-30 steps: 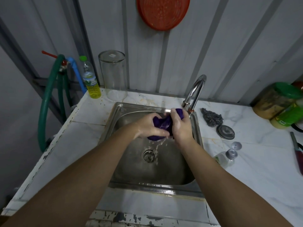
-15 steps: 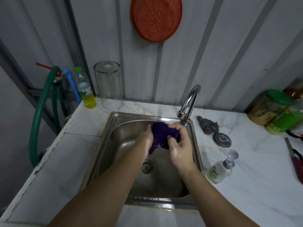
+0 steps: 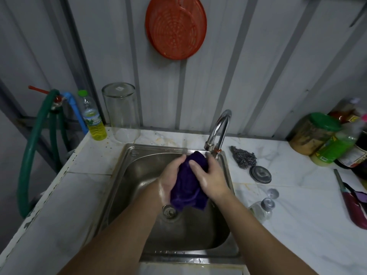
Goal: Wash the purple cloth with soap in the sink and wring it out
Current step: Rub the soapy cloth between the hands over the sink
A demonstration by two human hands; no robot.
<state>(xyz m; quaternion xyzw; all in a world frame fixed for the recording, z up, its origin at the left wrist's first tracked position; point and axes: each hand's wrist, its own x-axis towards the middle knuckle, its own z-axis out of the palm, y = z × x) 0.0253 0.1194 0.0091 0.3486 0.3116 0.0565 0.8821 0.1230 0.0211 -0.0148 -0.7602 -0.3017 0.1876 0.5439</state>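
The purple cloth (image 3: 187, 184) hangs bunched between both hands over the steel sink (image 3: 127, 175), its lower end loose just above the drain (image 3: 169, 211). My left hand (image 3: 170, 178) grips its left side, wet and shiny. My right hand (image 3: 210, 175) clasps its upper right part, thumb across the front. Just behind the cloth stands the curved tap (image 3: 219, 130). A small clear soap bottle (image 3: 262, 210) lies on its side on the counter to the right of the sink.
On the marble counter (image 3: 297, 205) lie a steel scourer (image 3: 244, 158), a metal lid (image 3: 260, 174) and a purple-handled tool (image 3: 351, 201). Jars and bottles (image 3: 325, 139) crowd the back right. An upturned glass (image 3: 122, 112), yellow-liquid bottle (image 3: 93, 120) and green hose (image 3: 33, 147) stand at left.
The hands have loosened from a tight squeeze, and the cloth now hangs longer between them. Water no longer drips from it. The camera has tilted up slightly.
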